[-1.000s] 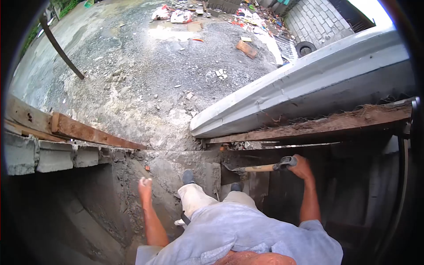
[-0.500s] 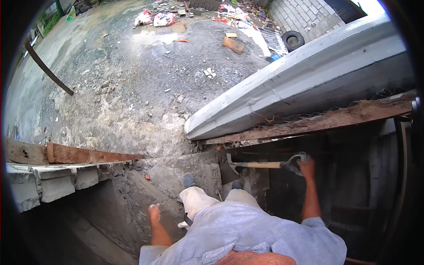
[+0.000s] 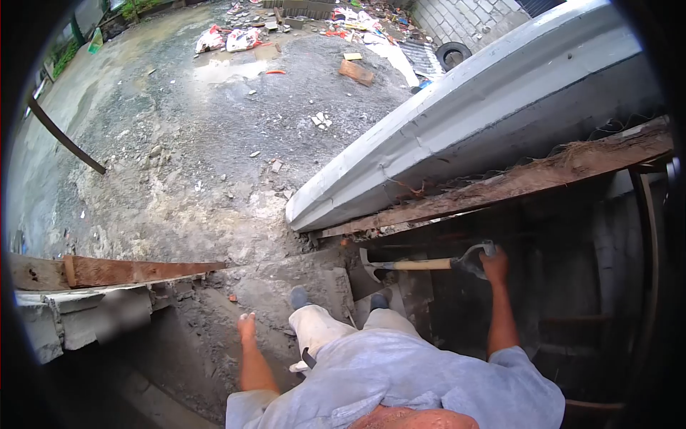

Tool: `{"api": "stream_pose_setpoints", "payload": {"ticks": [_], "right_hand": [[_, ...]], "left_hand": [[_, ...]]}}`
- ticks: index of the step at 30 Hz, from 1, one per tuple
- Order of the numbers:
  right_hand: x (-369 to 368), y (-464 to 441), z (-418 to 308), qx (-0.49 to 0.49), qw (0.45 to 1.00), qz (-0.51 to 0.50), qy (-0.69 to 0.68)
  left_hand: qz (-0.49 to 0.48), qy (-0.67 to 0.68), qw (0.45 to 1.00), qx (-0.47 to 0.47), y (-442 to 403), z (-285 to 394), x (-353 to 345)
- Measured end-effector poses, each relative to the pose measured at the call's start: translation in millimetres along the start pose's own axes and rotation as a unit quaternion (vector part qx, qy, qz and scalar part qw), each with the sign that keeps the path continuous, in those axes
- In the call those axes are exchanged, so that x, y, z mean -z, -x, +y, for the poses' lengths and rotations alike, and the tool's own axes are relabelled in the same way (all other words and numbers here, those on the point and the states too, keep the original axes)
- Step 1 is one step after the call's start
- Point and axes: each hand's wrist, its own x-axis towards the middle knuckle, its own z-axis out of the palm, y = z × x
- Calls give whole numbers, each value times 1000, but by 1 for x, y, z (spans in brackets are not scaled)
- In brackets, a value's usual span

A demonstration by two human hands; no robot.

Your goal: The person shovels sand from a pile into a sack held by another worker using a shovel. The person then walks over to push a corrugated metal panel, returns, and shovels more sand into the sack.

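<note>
My right hand is closed around the grey D-shaped grip of a shovel. The shovel lies nearly level across the view, its wooden shaft pointing left and its metal blade near my boots, seen almost edge-on. Out to the left, my left hand hangs free with its fingers loosely extended, and nothing shows in it. My boots stand on a rough, dirt-covered concrete step. A small reddish fragment lies just beyond my left hand.
A long grey metal sheet slopes up to the right above a rough wooden beam. Hollow blocks and a plank border the left side. Beyond are wet gravel ground, a leaning bar, sacks and a tyre.
The surroundings have shifted slightly left in view. My left hand has moved a little forward. My right hand keeps hold of the shovel, which has barely moved.
</note>
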Motion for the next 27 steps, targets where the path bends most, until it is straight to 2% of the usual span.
{"api": "stream_pose_setpoints", "payload": {"ticks": [1, 4, 5, 7, 8, 10, 13, 16, 18, 19, 21, 23, 25, 27], "right_hand": [[2, 2, 5, -1, 1000, 2, 2], [2, 7, 31, 9, 999, 28, -18], [1, 7, 45, 1, 1000, 21, -22], [-5, 8, 79, -8, 999, 13, -29], [-9, 8, 97, -39, 999, 17, -25], [-9, 8, 115, -70, 997, 22, -18], [-6, 1, 132, -95, 995, 3, -14], [-13, -18, 147, -89, 996, 16, -3], [-27, -37, 173, 11, 995, 97, 1], [-25, -46, 177, 14, 995, 97, -4], [-15, -63, 172, -23, 998, 13, -50], [-21, -79, 190, -26, 997, -13, -72], [-26, -83, 209, -35, 994, -43, -92], [-29, -79, 224, 28, 991, -12, -131]], "left_hand": [[-30, -12, 999, -31, -7, -5, -18], [-23, -51, 995, -80, -15, -18, -72], [-25, -51, 995, -81, -7, -12, -84], [-99, -127, 987, -22, 15, 11, -101], [-97, -127, 987, -26, 21, 20, -107], [-91, -263, 953, -117, 30, 25, -118], [-96, -235, 962, -102, 14, 40, -132], [-83, -192, 961, -181, 24, 91, -151], [-73, -163, 951, -251, 38, 127, -170], [-68, -166, 941, -287, 71, 162, -178], [-70, -136, 931, -332, 104, 196, -203], [-95, -136, 921, -353, 152, 231, -225], [-64, -160, 885, -433, 201, 255, -250], [-28, -159, 827, -539, 244, 276, -274]]}}
